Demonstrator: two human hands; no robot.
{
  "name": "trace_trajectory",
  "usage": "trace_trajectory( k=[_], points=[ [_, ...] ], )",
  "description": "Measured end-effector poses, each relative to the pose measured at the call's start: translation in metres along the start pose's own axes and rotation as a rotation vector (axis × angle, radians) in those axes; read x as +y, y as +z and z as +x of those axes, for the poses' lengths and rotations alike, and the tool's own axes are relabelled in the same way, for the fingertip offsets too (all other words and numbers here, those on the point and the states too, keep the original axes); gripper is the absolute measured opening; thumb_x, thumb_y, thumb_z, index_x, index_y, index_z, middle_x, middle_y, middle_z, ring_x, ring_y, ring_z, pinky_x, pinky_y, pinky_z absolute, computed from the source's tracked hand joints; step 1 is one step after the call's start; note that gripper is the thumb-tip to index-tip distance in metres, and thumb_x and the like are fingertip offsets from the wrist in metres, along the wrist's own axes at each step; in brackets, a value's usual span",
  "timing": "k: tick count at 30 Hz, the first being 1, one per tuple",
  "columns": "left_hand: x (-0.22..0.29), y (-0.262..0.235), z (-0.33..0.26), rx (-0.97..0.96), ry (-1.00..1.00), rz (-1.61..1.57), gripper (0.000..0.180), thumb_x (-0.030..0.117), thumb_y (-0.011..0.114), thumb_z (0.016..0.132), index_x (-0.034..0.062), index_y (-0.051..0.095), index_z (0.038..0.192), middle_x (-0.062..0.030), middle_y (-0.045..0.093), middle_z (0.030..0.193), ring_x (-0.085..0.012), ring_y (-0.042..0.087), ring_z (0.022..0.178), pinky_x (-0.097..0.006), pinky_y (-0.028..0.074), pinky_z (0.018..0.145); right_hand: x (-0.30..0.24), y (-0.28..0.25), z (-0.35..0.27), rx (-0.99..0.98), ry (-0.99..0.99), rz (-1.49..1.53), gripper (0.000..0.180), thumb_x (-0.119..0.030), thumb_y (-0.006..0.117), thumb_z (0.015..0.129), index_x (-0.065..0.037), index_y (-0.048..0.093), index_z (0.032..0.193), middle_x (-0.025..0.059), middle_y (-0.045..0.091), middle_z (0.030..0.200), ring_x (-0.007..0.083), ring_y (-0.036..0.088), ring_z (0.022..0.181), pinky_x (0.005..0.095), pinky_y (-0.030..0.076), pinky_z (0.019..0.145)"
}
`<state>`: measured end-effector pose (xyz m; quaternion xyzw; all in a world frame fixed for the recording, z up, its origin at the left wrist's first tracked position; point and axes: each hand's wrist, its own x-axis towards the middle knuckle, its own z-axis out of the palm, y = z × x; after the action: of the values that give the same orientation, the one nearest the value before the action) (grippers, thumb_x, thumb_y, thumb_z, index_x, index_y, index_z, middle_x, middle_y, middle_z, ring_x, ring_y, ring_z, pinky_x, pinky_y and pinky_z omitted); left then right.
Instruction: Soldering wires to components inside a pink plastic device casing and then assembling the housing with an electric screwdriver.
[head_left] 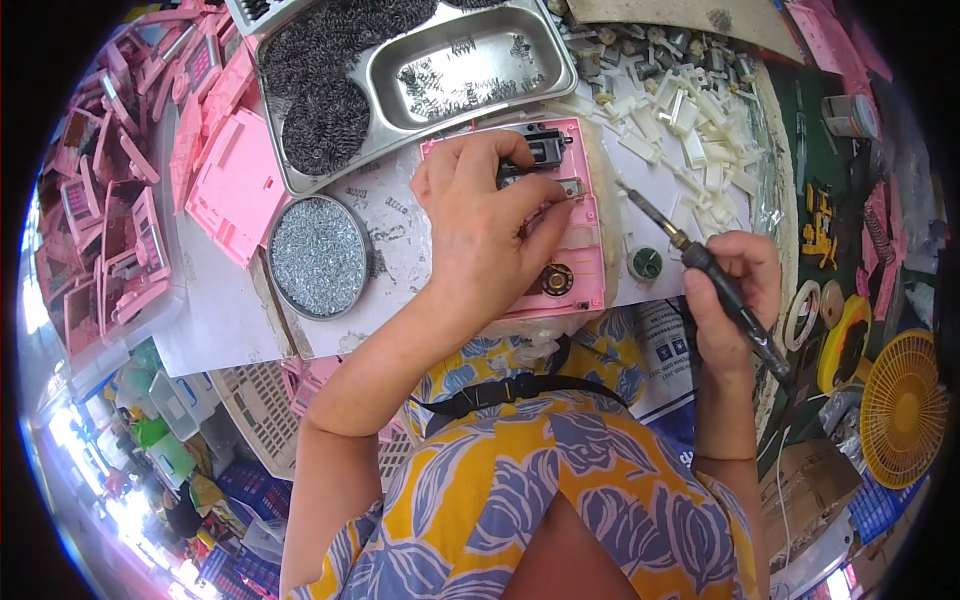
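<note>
A worker's left hand [480, 225] presses down on a flat pink plastic casing [580, 250] lying open-side up at the near edge of the paper-covered workbench [230, 320], fingertips pinched together on a small metal contact beside a black fitting [545, 148] at the casing's far end. The right hand [735, 290] is closed around the dark handle of a soldering iron [700, 262], its tip hovering just beside the casing's right edge, apart from it. A small green-cored spool [646, 264] sits between iron and casing.

The casing looks light, stiff and thin-walled, likely to slide on paper unless pinned flat by its rim; the iron is best held well back on its handle, clear of the metal shaft.

Toward the bench's far edge stand a steel tray of coiled springs [320, 110], a smaller steel dish [470, 70] and a round tin of tiny springs [318, 256]. White plastic parts [680, 120] litter the far right corner; more pink casings [110, 220] pile at the left edge.
</note>
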<state>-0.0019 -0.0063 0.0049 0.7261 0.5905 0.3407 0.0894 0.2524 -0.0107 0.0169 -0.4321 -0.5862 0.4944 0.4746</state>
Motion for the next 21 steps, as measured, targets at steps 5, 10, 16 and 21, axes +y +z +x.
trace_trajectory(
  k=[5,10,16,21],
  points=[
    [0.001,0.001,0.002,-0.010,0.005,0.008,0.018,0.017,0.085,0.070,0.0148,0.077,0.086,-0.0036,0.057,0.104,-0.0273,0.050,0.101,-0.042,0.035,0.090,0.009,0.004,-0.006,-0.065,0.050,0.020,0.030,0.003,0.074,0.088,0.001,0.057,0.113,0.0052,0.066,0.091,0.0053,0.056,0.076,0.0188,0.043,0.069],
    [-0.002,0.004,0.001,0.028,0.003,-0.005,0.016,0.017,0.084,0.069,0.0147,0.077,0.083,-0.0028,0.058,0.104,-0.0274,0.050,0.101,-0.043,0.034,0.088,0.014,0.006,-0.005,-0.101,0.053,0.000,0.030,0.000,0.076,0.087,0.001,0.058,0.111,0.0032,0.065,0.086,0.0043,0.054,0.073,0.0185,0.041,0.067],
    [-0.001,0.003,0.002,0.025,0.010,0.002,0.016,0.017,0.085,0.070,0.0143,0.077,0.083,-0.0028,0.057,0.103,-0.0263,0.050,0.099,-0.041,0.034,0.089,0.016,0.008,-0.004,-0.107,0.043,0.002,0.031,0.000,0.076,0.086,0.001,0.058,0.111,0.0007,0.062,0.081,0.0035,0.049,0.069,0.0189,0.038,0.064],
    [-0.002,0.003,0.002,0.022,0.008,-0.010,0.016,0.018,0.085,0.070,0.0148,0.076,0.083,-0.0020,0.056,0.102,-0.0259,0.049,0.099,-0.041,0.034,0.087,0.018,0.008,-0.004,-0.123,0.040,-0.020,0.030,0.001,0.076,0.086,0.001,0.058,0.111,0.0004,0.061,0.081,0.0034,0.048,0.068,0.0191,0.038,0.063]
  ],
)
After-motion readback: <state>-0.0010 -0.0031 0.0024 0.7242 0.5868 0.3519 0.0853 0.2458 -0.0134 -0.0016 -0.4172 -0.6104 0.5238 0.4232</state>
